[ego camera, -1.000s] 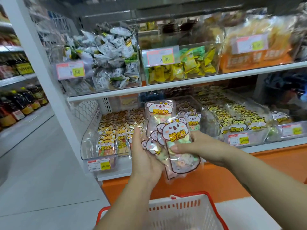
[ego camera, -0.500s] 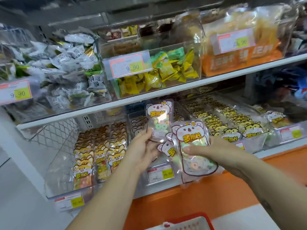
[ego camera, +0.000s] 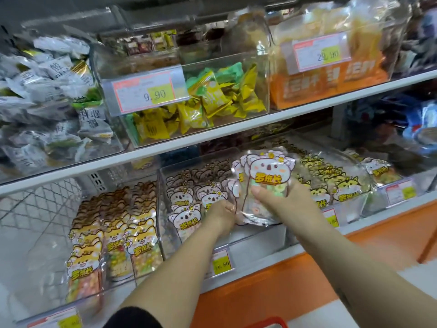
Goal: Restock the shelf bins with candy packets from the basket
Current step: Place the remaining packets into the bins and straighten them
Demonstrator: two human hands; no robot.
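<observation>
Both hands hold a small stack of koala-face candy packets over the middle clear bin on the lower shelf. My right hand grips the front packet, thumb across its clear window. My left hand is inside the bin, its fingers curled on the stack's left edge. Several matching koala packets stand in rows in that bin's left half. Only a sliver of the red basket rim shows at the bottom edge.
A bin of fox-face packets sits to the left, a bin of yellow cat-face packets to the right. The upper shelf holds bins of white, yellow-green and orange snacks. An orange base panel runs below.
The view has shifted right and closer to the shelf. Both hands have carried the koala packets forward and down into the middle bin; the basket has almost dropped out of view.
</observation>
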